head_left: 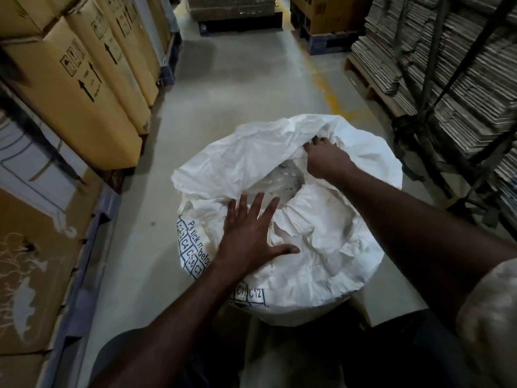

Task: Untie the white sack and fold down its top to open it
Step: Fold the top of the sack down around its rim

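A big white woven sack (321, 264) stands on the floor in front of me, with blue printed letters on its near left side. Its mouth gapes in the middle, and a clear plastic liner (282, 177) shows inside. My left hand (249, 236) lies flat on the crumpled near-left part of the top, fingers spread. My right hand (326, 158) is closed on the far edge of the sack's top fabric, which stands up in a loose fold. No tie or string is visible.
Tall cardboard boxes (84, 79) on blue pallets line the left side. Stacks of flattened cardboard (436, 51) on a wooden pallet and a dark metal rack (425, 130) stand at the right. A concrete aisle (246, 79) runs ahead to more pallets.
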